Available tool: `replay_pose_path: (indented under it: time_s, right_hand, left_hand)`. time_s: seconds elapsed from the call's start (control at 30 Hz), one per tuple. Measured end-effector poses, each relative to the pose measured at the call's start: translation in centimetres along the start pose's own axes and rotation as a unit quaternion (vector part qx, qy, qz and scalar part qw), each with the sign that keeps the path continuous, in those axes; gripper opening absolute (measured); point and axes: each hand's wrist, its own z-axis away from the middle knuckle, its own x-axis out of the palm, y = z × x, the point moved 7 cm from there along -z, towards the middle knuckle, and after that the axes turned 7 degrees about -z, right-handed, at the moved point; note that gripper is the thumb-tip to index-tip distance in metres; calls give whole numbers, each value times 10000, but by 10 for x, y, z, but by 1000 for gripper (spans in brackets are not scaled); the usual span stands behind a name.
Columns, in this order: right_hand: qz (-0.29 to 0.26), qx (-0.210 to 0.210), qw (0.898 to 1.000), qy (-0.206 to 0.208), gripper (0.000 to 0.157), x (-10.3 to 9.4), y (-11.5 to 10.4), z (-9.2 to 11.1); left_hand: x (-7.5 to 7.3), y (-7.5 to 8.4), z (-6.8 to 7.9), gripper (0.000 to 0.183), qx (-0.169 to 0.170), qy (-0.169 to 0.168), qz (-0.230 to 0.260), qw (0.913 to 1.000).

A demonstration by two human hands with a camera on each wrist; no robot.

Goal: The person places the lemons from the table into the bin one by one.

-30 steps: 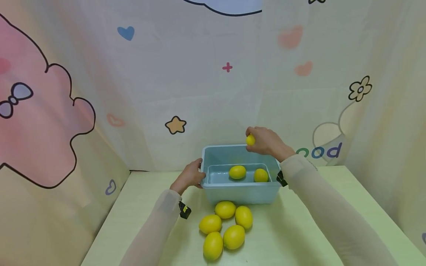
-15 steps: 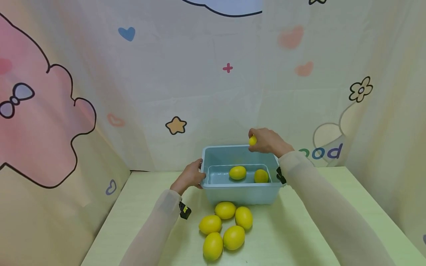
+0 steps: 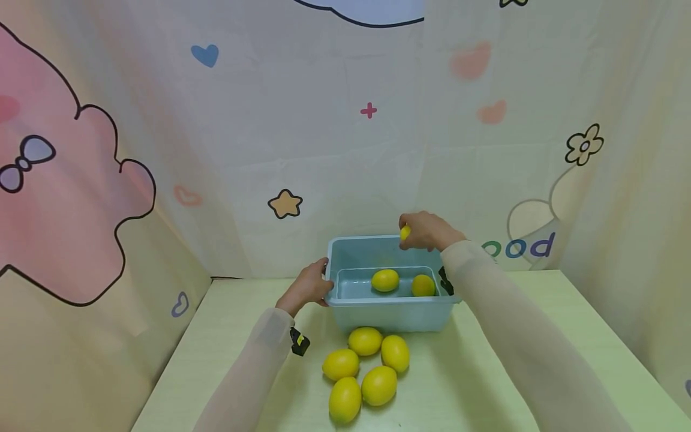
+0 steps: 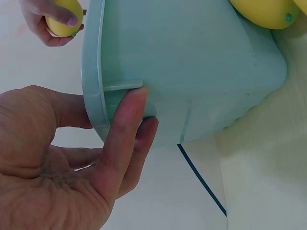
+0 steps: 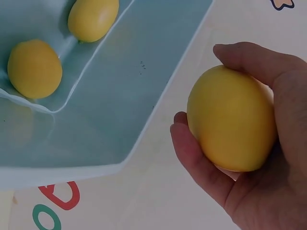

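A light blue plastic bin [image 3: 391, 315] stands on the table. My left hand [image 3: 308, 285] grips its left rim, thumb over the edge and fingers against the outer wall, as the left wrist view shows. Above the bin's back right rim, my right hand [image 3: 429, 231] holds a lemon [image 5: 232, 117] between thumb and curled fingers. Two lemons lie inside on the bin's floor: one near the middle [image 3: 385, 280] and one at the right [image 3: 423, 285]. Several more lemons [image 3: 379, 386] lie together on the table in front of the bin.
The pale green table [image 3: 232, 336] reaches back to a hanging printed cloth [image 3: 335, 150], close behind the bin. More cloth hangs at the left and right sides. A black wrist camera [image 3: 299, 341] is strapped to the left wrist.
My right hand, with the lemon still in it, has lowered slightly, and its forearm has shifted a little left. The left hand, bin and other lemons have stayed in place.
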Motion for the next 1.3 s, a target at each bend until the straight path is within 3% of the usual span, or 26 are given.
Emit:
replay_pose_path:
  time_s: [0.23,1.0,1.3]
  right_hand:
    - [-95,197,9996,-181,50,8,3,-3]
    - [-238,242,9983,-476,44,27,7,-2]
    - [-87,46,9994,-327,43,27,4,-7]
  left_hand:
    - [1,-1,-1,61,-33,-24,17,10000]
    - [1,-1,-1,63,-136,-74,164,9997]
    - [0,-1,0,60,-122,-23,126,9998]
